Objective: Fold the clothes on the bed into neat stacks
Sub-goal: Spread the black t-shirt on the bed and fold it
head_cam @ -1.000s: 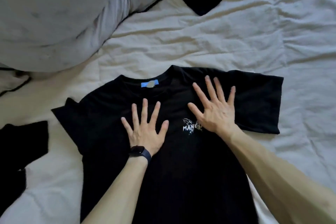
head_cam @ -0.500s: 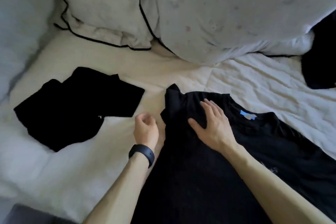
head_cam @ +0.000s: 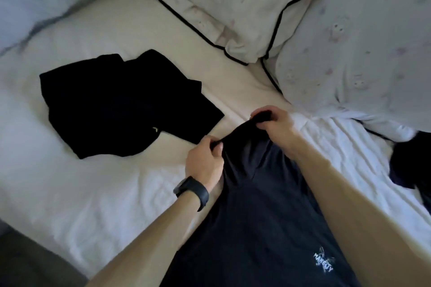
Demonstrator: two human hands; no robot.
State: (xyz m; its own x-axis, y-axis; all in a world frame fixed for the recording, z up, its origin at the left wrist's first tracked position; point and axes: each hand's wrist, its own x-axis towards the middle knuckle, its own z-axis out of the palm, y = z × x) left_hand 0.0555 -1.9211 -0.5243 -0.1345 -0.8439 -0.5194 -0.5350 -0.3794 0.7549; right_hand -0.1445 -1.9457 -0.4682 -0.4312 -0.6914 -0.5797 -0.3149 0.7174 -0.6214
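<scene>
**Sleeve fold, black tee**

Tee [head_cam: 261, 216] lies at 5 o'clock on the bed [head_cam: 93, 193]. Left hand [head_cam: 205, 161] and right hand [head_cam: 272, 123] each pinch its sleeve edge at centre, fingers clamped on cloth. Best: keep both pinches level, carry the sleeve inward toward 4 o'clock, lay flat, smooth. Knit is limp, matte, bunches easily; bed white, crinkled. Black pile [head_cam: 121, 105] at 9 o'clock.
</scene>
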